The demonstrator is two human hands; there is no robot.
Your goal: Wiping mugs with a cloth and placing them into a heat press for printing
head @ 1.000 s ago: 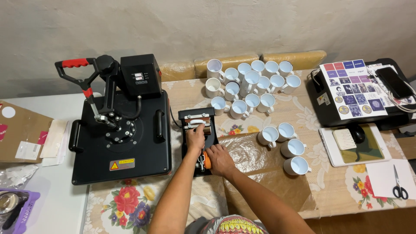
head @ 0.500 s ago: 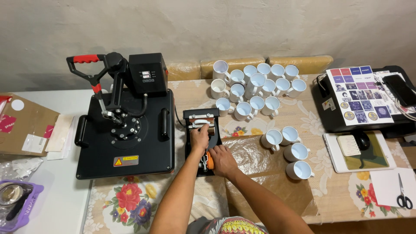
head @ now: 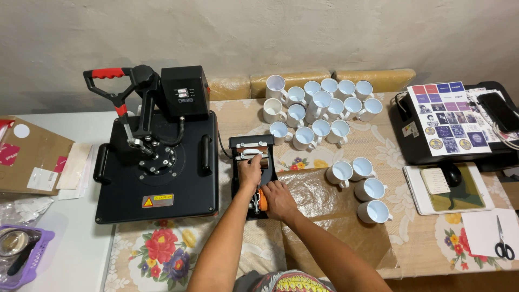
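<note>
A small black mug press (head: 247, 147) stands on the table between the big heat press and the mugs. My left hand (head: 249, 172) lies on top of it, fingers curled over the clamped mug near its silver bar. At the near end, my right hand (head: 278, 198) is closed around the press's orange-gripped lever (head: 262, 198). Both forearms reach in from the bottom of the view. The mug inside the press is mostly hidden by my left hand.
A large black flat heat press (head: 157, 162) with a red-handled arm sits at left. Several white mugs (head: 319, 108) cluster at the back, three more (head: 367, 189) at right. Brown paper (head: 330, 216), a printed sticker sheet (head: 446, 116), scissors (head: 503, 243), a tablet (head: 448, 186).
Both hands stay on the mug press; the view has shifted slightly, so everything sits a little lower and to the right in frame.
</note>
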